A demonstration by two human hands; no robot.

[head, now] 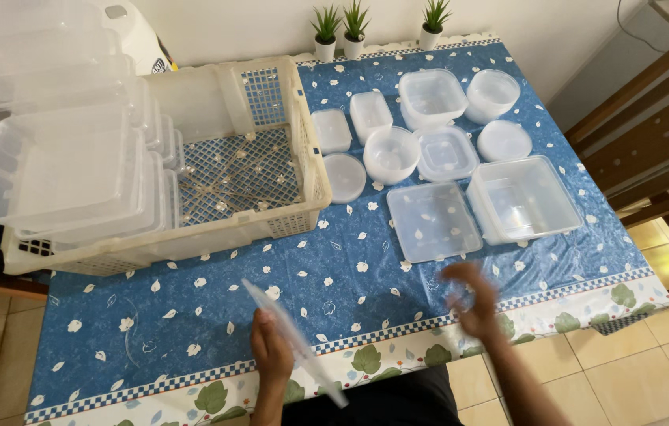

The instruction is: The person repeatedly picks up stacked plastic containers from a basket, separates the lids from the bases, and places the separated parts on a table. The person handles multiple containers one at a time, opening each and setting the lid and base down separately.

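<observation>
My left hand (pixel 270 349) grips a thin clear plastic lid (pixel 297 344) edge-on, tilted over the table's near edge. My right hand (pixel 472 298) is blurred in motion just off the near right side of the table; whether it holds anything I cannot tell. Beyond it lie a flat square clear lid (pixel 432 220) and a large square clear container (pixel 524 198). Further back stand several smaller clear tubs and lids, round and square, such as a round bowl (pixel 390 154).
A cream plastic crate (pixel 307 170) at the left holds stacked clear containers (pixel 66 170). The table wears a blue leaf-print cloth (pixel 192 308). Three small potted plants (pixel 354 28) line the far edge. A wooden chair (pixel 650 134) stands at right.
</observation>
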